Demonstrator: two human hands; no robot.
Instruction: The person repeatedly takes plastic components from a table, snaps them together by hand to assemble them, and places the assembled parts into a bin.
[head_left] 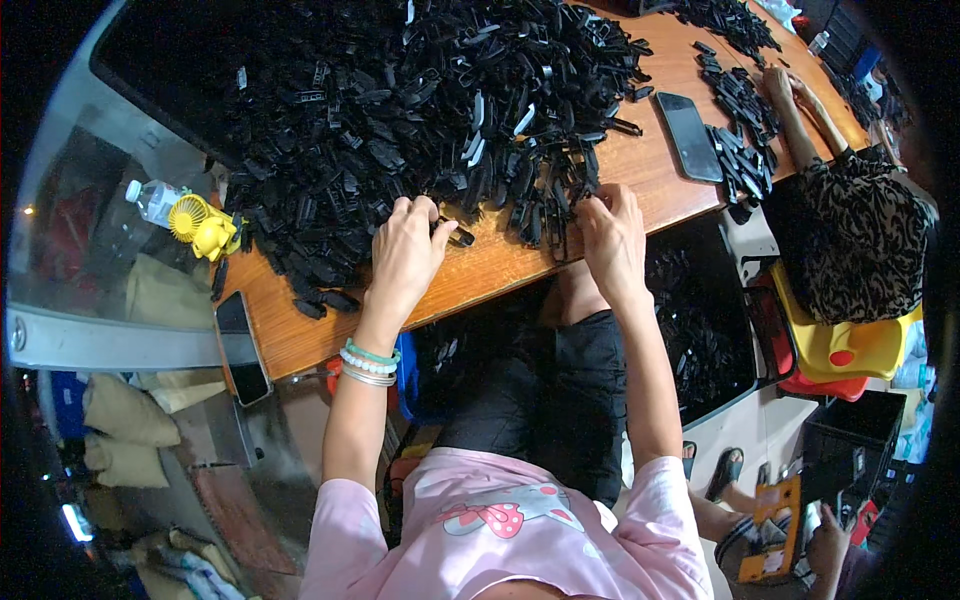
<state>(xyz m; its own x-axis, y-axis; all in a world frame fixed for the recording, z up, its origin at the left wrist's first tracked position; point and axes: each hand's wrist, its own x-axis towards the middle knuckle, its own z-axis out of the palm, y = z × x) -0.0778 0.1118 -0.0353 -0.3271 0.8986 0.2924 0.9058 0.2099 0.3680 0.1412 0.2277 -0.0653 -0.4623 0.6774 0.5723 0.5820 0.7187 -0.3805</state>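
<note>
A large heap of small black plastic parts (400, 110) covers much of the wooden table (500, 247). At the heap's near edge my left hand (405, 250) is closed, with a small black plastic part (460, 236) sticking out by its thumb and fingertips. My right hand (614, 245) is at the right side of the heap, its fingers curled down and pressed together next to several long black parts (545, 215). Whatever lies between those right fingertips is hidden. A few lighter grey pieces show among the black ones.
A phone (688, 136) lies right of the heap, beside a smaller pile of black parts (742, 165). Another person's hands (785, 90) rest farther right. A yellow fan (205, 228), a bottle (153, 200) and a second phone (243, 348) are at the left edge.
</note>
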